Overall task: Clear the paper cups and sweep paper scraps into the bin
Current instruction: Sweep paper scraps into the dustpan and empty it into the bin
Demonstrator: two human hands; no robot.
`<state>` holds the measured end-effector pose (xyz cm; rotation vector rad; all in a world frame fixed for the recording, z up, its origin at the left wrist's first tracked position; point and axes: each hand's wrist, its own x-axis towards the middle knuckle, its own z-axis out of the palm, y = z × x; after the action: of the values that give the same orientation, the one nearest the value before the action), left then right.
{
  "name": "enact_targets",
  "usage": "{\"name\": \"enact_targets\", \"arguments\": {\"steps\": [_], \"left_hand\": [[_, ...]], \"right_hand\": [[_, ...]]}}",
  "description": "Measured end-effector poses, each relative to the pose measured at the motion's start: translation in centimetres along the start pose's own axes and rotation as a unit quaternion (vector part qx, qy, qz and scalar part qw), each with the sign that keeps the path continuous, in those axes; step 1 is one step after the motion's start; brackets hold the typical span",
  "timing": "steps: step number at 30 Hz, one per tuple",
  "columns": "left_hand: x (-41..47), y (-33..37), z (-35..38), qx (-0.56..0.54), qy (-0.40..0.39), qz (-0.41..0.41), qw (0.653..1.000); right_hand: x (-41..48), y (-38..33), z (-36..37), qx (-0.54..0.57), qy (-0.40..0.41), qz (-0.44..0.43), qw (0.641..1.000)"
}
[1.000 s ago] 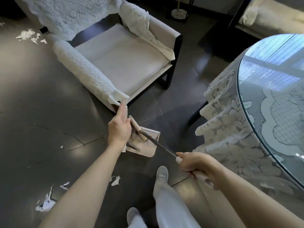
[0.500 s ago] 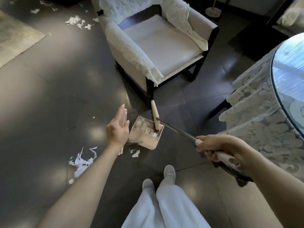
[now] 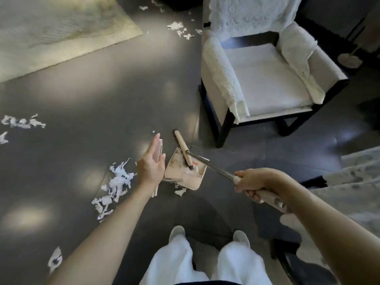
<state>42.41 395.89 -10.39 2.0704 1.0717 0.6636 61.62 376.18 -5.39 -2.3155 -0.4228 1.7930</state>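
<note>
Torn white paper scraps [image 3: 115,188] on floor [image 3: 82,99] just left of beige plastic dustpan [image 3: 185,175]. Left hand [image 3: 151,169] pinching upright pan handle [image 3: 160,149]. Right hand [image 3: 255,183] fingers curled round metal-shafted broom [image 3: 205,162], head inside dustpan.

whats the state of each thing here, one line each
dustpan, tilted, what look like scraps inside
broom, head lying in the dustpan
left hand, pinches the dustpan handle
right hand, grips the broom handle
paper scraps, scattered on the floor, unswept
armchair, upright, draped in white covers
</note>
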Motion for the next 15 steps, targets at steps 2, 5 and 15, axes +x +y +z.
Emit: {"name": "enact_targets", "arguments": {"steps": [2,5,15], "left_hand": [[-1.8,0.8,0.1,0.009,0.031,-0.010,0.999],[-5.5,2.4,1.0,0.018,0.087,-0.050,0.995],[-18.0,5.0,3.6,-0.004,0.214,-0.166,0.963]], "right_hand": [[-0.3,-0.4,-1.6,-0.053,-0.003,-0.024,0.998],[-0.8,0.1,-3.8,-0.138,-0.014,-0.063,0.988],[-0.8,2.4,-7.5,-0.126,-0.087,-0.056,0.987]]}}
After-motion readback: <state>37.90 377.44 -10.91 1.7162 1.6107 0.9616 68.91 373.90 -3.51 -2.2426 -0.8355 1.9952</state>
